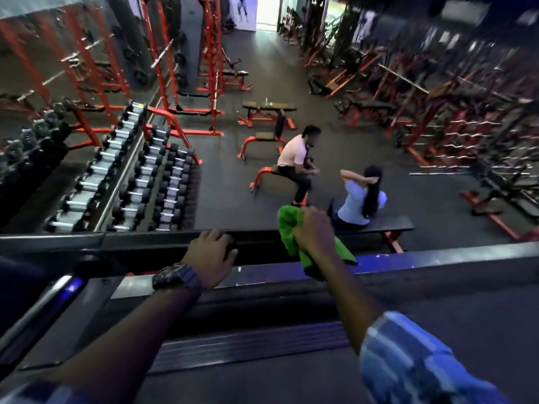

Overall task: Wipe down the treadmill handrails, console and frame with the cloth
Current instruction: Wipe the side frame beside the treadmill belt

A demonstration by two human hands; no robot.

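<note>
Reaching forward over the dark treadmill deck (pixel 262 383), both arms stretch toward the front rail (pixel 140 243). Left hand (pixel 210 259), watch (pixel 175 279) on its wrist, curls its fingers over that black bar, seemingly for support. Just to its right, the right hand (pixel 313 231) bunches a green cloth (pixel 287 228) in its fist, folds spilling out above and below the knuckles. Soft, light stuff by the look of it, so a bunched grip should press it fine along hard rails. No readable brand or lettering anywhere near the hands. Beyond, two people (pixel 326 176) sit on benches, dumbbell racks (pixel 140 176) far left of the hands.
</note>
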